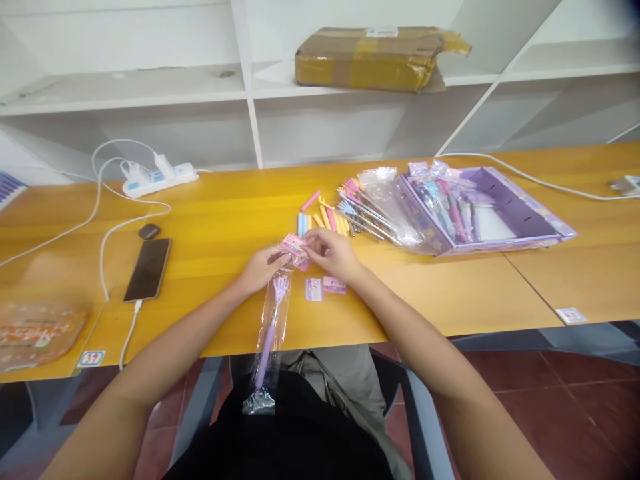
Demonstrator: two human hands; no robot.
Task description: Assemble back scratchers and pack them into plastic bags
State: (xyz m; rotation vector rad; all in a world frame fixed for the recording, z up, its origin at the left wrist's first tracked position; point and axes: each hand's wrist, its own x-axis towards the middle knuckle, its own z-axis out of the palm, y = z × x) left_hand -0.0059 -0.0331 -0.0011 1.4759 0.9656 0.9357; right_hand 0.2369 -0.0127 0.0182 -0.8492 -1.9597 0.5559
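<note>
Between my hands is a pink printed card point(294, 247), pinched by my left hand point(264, 268) on its left edge and by my right hand point(333, 253) on its right. Hanging below my left hand, past the table edge, is a purple back scratcher point(267, 340) in a clear plastic bag. Whether the left fingers also grip the bag's top, I cannot tell. Two more cards, one lilac point(314, 289) and one pink point(335, 285), lie on the table under my right wrist. Beyond my hands lie coloured handle sleeves point(327, 217) and metal back scratcher rods point(367, 213) with hand-shaped heads.
A purple box point(505, 248) holding bagged back scratchers stands at the right, clear bags point(407, 227) against it. At the left are a phone point(147, 270) on a cable, a power strip point(160, 180) and a packet point(40, 335). A taped parcel point(370, 60) sits on the shelf.
</note>
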